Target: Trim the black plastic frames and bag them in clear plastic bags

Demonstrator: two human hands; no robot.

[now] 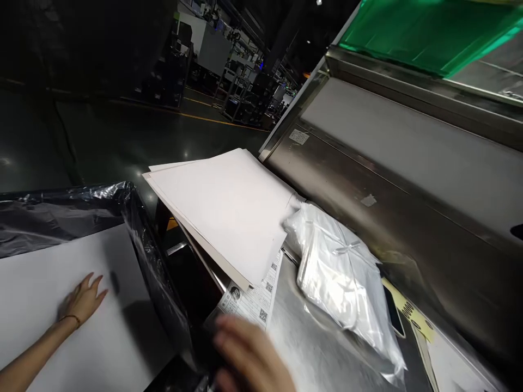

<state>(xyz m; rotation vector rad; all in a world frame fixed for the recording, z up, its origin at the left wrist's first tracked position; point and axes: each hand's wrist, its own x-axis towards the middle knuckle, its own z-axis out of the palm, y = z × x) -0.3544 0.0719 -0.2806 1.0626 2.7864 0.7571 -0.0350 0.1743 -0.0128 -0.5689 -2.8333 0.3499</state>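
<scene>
A large white sheet (36,283) lies inside a box lined with black plastic (143,245) at the lower left. My left hand (84,300) rests on that sheet with its fingers spread, a thin bracelet at the wrist. Blurred by motion, my right hand (249,356) is at the bottom centre, its fingers apart and nothing seen in them. Beyond it a stack of large white sheets (229,207) overhangs the metal table's edge. Printed papers with QR codes (257,302) stick out from under the stack, close to my right hand.
Clear plastic bags (339,267) lie on the metal table (298,332). To their right are a phone (394,313) and a yellow card (412,316). A metal frame with a pale panel (400,141) rises behind, with green film (429,32) above.
</scene>
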